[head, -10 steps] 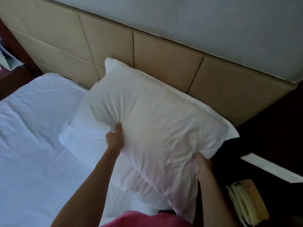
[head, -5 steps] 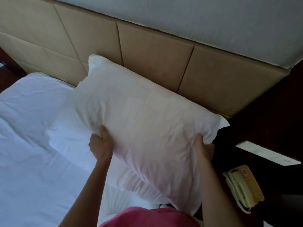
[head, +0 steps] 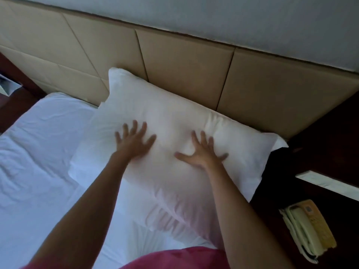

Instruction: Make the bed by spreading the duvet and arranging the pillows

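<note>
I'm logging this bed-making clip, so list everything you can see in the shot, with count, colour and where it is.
top pillow: one, white, leaning against the headboard, on top of the lower pillow
lower pillow: one, white, under the top pillow, sticking out at its left
bed sheet: one, white, wrinkled, covers the mattress at left
headboard: one, beige padded panels, behind the pillows
wall: grey-white, above the headboard
telephone: one, cream and yellow, on the dark nightstand at lower right
nightstand: dark wood, right of the bed
pink garment: bottom edge, on the person
left hand: fingers spread, pressing the top pillow
right hand: fingers spread, pressing the top pillow
</note>
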Available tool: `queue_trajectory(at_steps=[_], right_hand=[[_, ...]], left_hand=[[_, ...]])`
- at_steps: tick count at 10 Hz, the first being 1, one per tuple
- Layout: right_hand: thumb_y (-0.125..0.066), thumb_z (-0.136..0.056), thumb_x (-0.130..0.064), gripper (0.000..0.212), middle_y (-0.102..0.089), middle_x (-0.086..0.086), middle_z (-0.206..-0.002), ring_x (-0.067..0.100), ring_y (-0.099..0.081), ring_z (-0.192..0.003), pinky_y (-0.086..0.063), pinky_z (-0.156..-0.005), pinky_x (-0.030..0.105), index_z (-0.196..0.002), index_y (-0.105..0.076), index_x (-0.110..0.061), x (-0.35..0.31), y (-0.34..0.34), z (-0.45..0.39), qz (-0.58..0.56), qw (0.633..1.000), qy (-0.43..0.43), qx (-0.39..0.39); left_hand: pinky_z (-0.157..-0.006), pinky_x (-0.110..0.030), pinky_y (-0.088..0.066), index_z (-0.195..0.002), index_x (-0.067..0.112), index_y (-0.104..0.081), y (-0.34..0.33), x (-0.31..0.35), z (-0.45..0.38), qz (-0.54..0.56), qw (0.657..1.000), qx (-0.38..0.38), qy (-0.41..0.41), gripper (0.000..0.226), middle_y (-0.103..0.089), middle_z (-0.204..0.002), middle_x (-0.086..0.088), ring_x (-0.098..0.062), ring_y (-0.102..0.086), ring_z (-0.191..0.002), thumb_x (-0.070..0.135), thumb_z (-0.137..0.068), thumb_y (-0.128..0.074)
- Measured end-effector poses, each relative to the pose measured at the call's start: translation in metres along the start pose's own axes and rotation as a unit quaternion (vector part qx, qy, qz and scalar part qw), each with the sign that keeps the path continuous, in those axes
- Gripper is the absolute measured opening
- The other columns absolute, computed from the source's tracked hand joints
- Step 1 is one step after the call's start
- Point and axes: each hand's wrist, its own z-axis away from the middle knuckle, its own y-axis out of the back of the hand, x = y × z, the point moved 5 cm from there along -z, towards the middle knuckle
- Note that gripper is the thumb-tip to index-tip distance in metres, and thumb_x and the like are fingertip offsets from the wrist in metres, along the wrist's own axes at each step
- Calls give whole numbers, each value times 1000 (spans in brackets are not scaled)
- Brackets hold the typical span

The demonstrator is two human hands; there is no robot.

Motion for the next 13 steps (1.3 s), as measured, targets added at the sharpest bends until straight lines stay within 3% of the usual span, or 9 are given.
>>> queue_trajectory(at_steps=[1, 2, 4, 5, 6, 8, 10, 12, 13], right_hand=[[-67, -53, -82, 127, 5, -5, -164, 33, -7, -150, -17, -108, 75, -153, -1, -42, 39, -2, -31, 59, 984, -58, -156], [-71, -57, -75, 117, -20, 6, -161, 36, -25, -145, -27, -110, 67, -154, -18, -34, 49, 44, -40, 34, 996, -43, -70], [-80, -54, -70, 146, 40, 0, -154, 46, 28, -142, -17, -104, 78, -139, 36, -47, 92, -27, -13, 86, 977, -18, -193], [-84, -56, -63, 147, 42, -2, -153, 45, 30, -141, -18, -93, 86, -142, 34, -45, 90, -32, -12, 52, 985, -21, -161], [-85, -57, -59, 145, 36, -1, -156, 45, 27, -142, -18, -92, 86, -145, 29, -45, 90, -31, -8, 33, 990, -8, -135], [-84, -60, -57, 139, 31, -8, -158, 36, 24, -146, -21, -96, 82, -145, 26, -49, 109, -50, 5, 37, 997, 5, -64], [-82, -74, -40, 121, 18, -6, -161, 35, 14, -148, -27, -100, 77, -151, 11, -45, 116, -56, 14, 85, 993, 42, -75], [-68, -86, -33, 73, -34, 5, -151, 27, -35, -139, -37, -110, 39, -150, -32, -25, 122, -44, 45, 122, 982, 111, -95], [-63, -87, -39, 55, -51, 5, -142, 26, -51, -127, -43, -106, 37, -137, -51, -20, 119, -22, 67, 101, 982, 104, -119]], left_hand=[[-117, -51, -24, -151, 30, -32, -3, 9, -17, -71, 983, -166, -34, 77, -23, -161, -6, -33, -24, -146, 67, -87, -52], [-109, -49, -39, -141, 27, -48, 46, 25, -21, 44, 998, 29, -38, 68, -48, -147, -6, -29, -45, -134, 63, -84, -60], [-110, -71, -13, -153, 43, 1, -68, 78, 26, -134, 982, -135, 13, 107, 7, -163, -12, -53, -5, -144, 83, -71, -53], [-105, -65, -34, -154, 33, -12, -59, 98, 13, -129, 982, -136, 20, 106, -25, -152, -21, -51, -38, -131, 70, -72, -68], [-104, -72, -29, -155, 37, -4, -67, 106, 33, -110, 979, -159, 57, 112, -10, -159, -18, -56, -21, -137, 63, -71, -74], [-113, -48, -28, -156, 33, -1, -105, 106, 93, -169, 979, -109, 45, 116, -10, -160, -21, -48, -29, -136, 72, -70, -68], [-117, -44, -22, -153, 23, -22, -135, 104, 126, -121, 989, -83, 32, 92, -23, -158, -14, -39, -26, -142, 65, -81, -61], [-96, -37, -45, -128, 18, -56, -131, 114, 165, -58, 992, -108, 20, 47, -61, -125, -7, -28, -57, -117, 44, -89, -62], [-82, -33, -48, -112, 13, -60, -117, 125, 185, -14, 993, -119, 13, 23, -64, -96, -2, -22, -72, -87, 22, -91, -53]])
